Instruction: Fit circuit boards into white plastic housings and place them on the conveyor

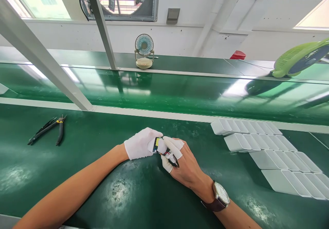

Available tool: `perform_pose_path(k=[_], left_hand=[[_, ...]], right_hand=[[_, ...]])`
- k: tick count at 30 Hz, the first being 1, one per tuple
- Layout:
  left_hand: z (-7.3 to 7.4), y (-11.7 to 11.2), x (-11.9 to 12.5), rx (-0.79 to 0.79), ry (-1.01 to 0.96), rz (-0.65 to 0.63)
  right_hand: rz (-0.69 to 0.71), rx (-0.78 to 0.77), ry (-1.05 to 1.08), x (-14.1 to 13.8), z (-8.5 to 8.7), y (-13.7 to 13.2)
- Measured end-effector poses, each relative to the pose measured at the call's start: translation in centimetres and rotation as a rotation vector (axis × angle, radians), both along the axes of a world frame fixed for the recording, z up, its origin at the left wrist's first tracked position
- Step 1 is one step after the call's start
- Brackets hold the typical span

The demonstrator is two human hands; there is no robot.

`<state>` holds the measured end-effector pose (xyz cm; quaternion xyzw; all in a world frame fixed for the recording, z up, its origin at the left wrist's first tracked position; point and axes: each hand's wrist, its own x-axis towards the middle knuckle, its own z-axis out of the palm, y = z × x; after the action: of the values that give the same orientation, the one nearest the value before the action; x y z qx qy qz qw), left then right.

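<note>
My left hand (144, 143), in a white glove, is closed around the edge of a small circuit board (156, 144) with a yellow component on it. A rounded white part (161, 146) sits against the board, with short red and dark wires near it. My right hand (183, 160) wears white finger covers and a wristwatch. Its thumb and fingers pinch the wired end of this small assembly, where a white piece with a dark tip (174, 160) shows. Fingers partly hide the assembly. Both hands meet just above the green tabletop (102, 181).
Black-handled pliers (61, 129) and dark tweezers-like tools (43, 129) lie at left. Several rows of white plastic trays (282, 167) stand at right. Behind, a ledge carries a small fan (144, 50) and a green fan (295, 59). A slanted metal post (59, 68) rises at left.
</note>
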<state>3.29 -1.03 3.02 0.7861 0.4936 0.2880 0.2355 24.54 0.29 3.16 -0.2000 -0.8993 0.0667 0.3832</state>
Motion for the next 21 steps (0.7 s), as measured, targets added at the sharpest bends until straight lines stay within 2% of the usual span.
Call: perform_pose_path(k=[3,8,12,17,21], left_hand=[[-0.1,0.0,0.0,-0.002,0.011,-0.036],[0.3,0.1,0.1,0.009,0.025,0.001],[0.6,0.2,0.2,-0.044,0.061,-0.049],[-0.3,-0.2,0.0,0.022,0.055,0.056],[-1.1,-0.4,-0.2,0.072,0.053,0.092]], right_hand=[[-0.001,0.006,-0.003,0.0,0.0,0.1],[0.002,0.047,-0.015,0.1,-0.1,0.1],[0.011,0.03,-0.007,0.1,0.0,0.2],[0.017,-0.01,0.021,0.3,0.3,0.2],[0.026,-0.029,0.02,0.3,0.3,0.2]])
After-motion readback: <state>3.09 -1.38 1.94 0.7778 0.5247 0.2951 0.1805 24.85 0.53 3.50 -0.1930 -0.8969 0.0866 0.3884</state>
